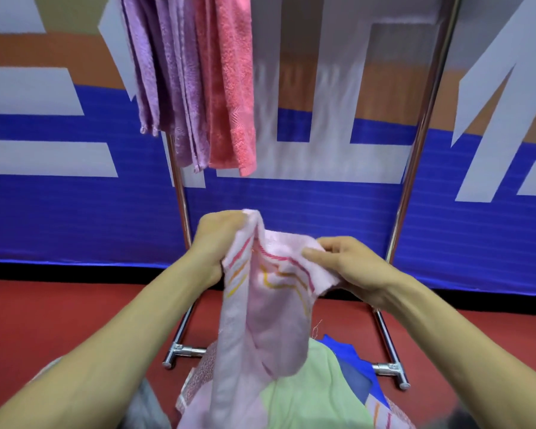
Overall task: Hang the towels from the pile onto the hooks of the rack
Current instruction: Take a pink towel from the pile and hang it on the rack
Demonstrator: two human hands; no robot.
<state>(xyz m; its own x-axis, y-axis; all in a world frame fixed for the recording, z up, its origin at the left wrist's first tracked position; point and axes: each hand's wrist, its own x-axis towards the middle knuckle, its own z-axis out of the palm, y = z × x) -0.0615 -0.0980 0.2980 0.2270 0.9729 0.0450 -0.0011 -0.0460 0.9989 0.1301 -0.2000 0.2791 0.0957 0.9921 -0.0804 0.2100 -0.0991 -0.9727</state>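
Observation:
I hold a pale pink towel point(260, 320) with red, orange and yellow stripes up in front of me. My left hand point(214, 239) grips its top edge in a fist. My right hand point(344, 261) pinches another part of the edge between thumb and fingers. The towel hangs down onto the pile point(316, 394) below, where a light green towel and a blue one show. On the metal rack point(415, 168) hang purple towels point(164, 75) and a coral pink towel point(232, 88) at upper left. The hooks are out of view above.
The rack's chrome feet point(180, 351) stand on a red floor. Behind it runs a blue, orange and white printed banner wall point(59, 196). The right half of the rack frame carries no towels within view.

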